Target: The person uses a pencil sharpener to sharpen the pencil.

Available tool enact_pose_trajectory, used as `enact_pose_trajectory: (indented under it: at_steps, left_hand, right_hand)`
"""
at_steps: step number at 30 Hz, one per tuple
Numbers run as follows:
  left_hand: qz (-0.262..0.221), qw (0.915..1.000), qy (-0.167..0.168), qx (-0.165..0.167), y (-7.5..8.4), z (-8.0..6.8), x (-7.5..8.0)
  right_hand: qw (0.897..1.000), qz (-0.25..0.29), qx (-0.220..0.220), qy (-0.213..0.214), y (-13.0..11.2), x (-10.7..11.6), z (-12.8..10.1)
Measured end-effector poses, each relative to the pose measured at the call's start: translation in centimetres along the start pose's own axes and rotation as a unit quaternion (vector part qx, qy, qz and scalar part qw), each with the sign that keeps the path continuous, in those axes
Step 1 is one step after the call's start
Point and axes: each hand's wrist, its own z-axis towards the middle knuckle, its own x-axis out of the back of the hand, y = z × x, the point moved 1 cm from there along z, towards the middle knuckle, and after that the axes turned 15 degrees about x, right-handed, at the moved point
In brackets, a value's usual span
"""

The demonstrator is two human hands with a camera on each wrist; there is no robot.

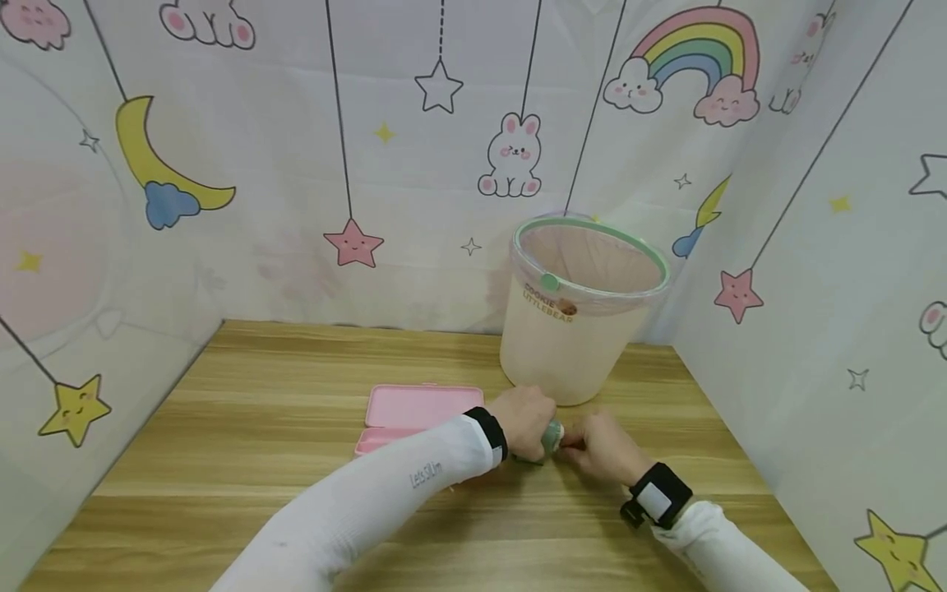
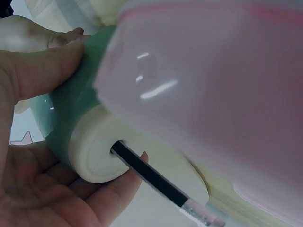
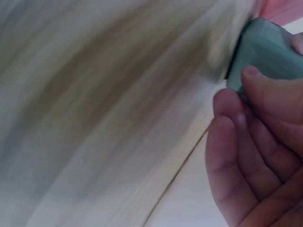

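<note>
A green pencil sharpener (image 1: pixel 551 437) with a pale round face sits between the two hands, low over the wooden table. My left hand (image 1: pixel 521 421) grips its body, thumb on one side and fingers curled underneath in the left wrist view. Out of the hole in the pale face sticks a black pencil (image 2: pixel 151 175), its far end lighter and shiny. At the opposite end of the sharpener, my right hand (image 1: pixel 602 448) pinches with thumb and index finger against a green corner; those fingers hide the exact part held. Beside the left forearm lies an open pink pencil case (image 1: pixel 422 405), partly covered by the sleeve.
Behind the hands stands a cream bin (image 1: pixel 565 345) with a green rim and a clear liner, close to the back wall. Cartoon-printed curtains (image 1: pixel 414 181) enclose the wooden table (image 1: pixel 296 362) at the back and both sides.
</note>
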Motion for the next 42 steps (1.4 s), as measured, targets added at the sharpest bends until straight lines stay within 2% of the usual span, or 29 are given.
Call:
enact_pose_trajectory:
  at_steps: [5,10,18,27,34,42]
  left_hand:
    - [0.005,0.9999,0.008,0.005,0.0,-0.2,0.2]
    - [-0.003,1.0,0.002,0.007,0.1,-0.3,0.3]
    - [-0.004,1.0,0.001,0.007,0.2,0.0,0.0]
    - [0.006,1.0,0.007,0.002,0.3,0.0,0.1]
    - [-0.001,1.0,-0.002,0.007,0.3,-0.1,0.2]
    - [0.003,1.0,0.0,0.006,0.3,-0.2,0.3]
  right_hand:
    - [1.0,0.017,0.008,-0.016,-0.6,0.4,0.1]
    - [0.998,0.046,0.018,-0.032,-1.1,0.9,0.1]
    - [0.996,0.045,0.051,-0.061,-1.6,1.8,0.3]
    - [0.993,0.058,0.034,-0.093,-2.7,4.2,0.8]
    - [0.994,0.062,0.03,-0.082,-2.9,5.8,1.4]
    - [0.999,0.032,0.024,-0.028,-2.0,6.6,1.7]
